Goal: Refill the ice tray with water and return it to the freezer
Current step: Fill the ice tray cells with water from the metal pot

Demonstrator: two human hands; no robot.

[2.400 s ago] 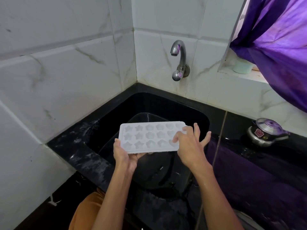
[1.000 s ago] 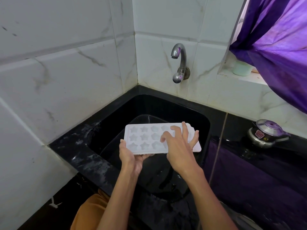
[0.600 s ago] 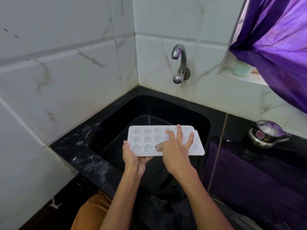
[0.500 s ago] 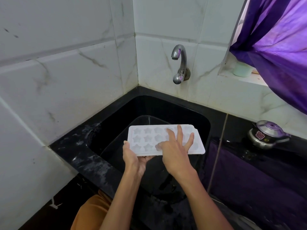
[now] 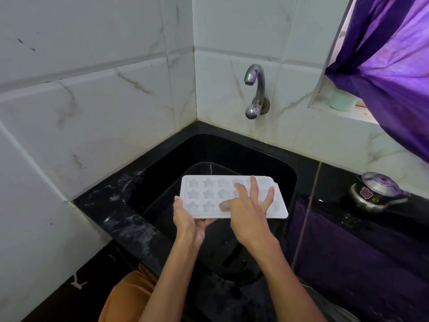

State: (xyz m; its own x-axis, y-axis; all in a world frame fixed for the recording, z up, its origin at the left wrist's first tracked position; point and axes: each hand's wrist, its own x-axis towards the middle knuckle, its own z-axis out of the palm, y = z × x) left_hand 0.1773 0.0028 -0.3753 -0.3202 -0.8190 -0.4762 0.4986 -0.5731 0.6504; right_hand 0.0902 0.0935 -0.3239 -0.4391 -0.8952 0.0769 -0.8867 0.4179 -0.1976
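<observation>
Sliding leftward across the star-mould ice tray (image 5: 232,197), the right hand (image 5: 248,214) lies spread on its cavities while the left hand (image 5: 188,223) grips its near-left corner over the black sink (image 5: 274,159), so filling under the dry tap (image 5: 254,89) beyond seems next.

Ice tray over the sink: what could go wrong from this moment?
The left hand holds the ice tray by one end only, while the right hand presses on top, so it could tip into the black sink. The tap sits well behind and above the tray, and filling there may splash.
</observation>
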